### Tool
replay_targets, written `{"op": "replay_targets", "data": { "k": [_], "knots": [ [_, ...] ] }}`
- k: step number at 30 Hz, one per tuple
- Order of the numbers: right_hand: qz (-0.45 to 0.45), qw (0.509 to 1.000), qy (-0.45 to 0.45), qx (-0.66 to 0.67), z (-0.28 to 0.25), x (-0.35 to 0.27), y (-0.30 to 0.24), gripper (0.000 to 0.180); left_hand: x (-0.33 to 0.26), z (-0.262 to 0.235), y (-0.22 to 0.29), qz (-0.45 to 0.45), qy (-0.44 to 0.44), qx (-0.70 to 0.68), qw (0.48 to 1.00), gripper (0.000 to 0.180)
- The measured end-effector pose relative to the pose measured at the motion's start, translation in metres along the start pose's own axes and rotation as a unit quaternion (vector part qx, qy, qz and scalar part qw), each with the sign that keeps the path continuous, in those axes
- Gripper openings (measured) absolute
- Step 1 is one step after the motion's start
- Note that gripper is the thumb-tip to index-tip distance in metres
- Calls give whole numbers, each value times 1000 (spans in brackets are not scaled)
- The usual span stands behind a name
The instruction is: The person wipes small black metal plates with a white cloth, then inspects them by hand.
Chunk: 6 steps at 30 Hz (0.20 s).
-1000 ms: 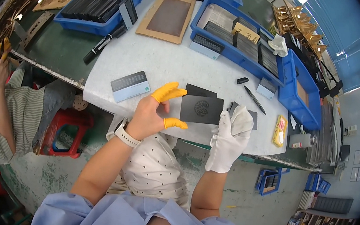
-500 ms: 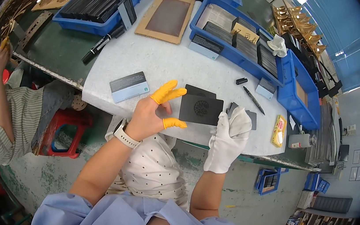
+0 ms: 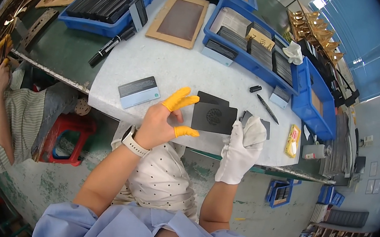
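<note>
White bench top (image 3: 158, 63) fills the middle of your view, blue trays (image 3: 252, 62) along its far edge. Your right hand (image 3: 242, 145), in a white glove, hides the right edge of the black square card (image 3: 213, 117); whether those fingers pinch it cannot be told. The card lies flat near the bench's front edge, its round emblem facing up. Your left hand (image 3: 163, 122) spreads wide, orange-capped fingertips (image 3: 180, 99) touching the card's left edge. A grey-and-pale-blue packet (image 3: 139, 92) lies left; a yellow packet (image 3: 292, 140) right.
</note>
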State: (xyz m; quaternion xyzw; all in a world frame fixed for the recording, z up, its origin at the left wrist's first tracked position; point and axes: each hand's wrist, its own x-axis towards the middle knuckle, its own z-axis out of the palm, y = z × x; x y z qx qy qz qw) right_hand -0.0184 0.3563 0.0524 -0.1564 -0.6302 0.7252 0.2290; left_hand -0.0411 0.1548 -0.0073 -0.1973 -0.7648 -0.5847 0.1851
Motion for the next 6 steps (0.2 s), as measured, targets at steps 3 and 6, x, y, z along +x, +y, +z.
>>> {"op": "replay_targets", "data": {
  "k": [3, 6],
  "knots": [
    [-5, 1000, 1, -9, 0, -1, 1, 45, -1, -1, 0, -9, 0, -4, 1000, 109],
    [1, 1000, -7, -6, -1, -1, 3, 47, -1, -2, 1, -3, 1, -1, 1000, 109]
  ]
}}
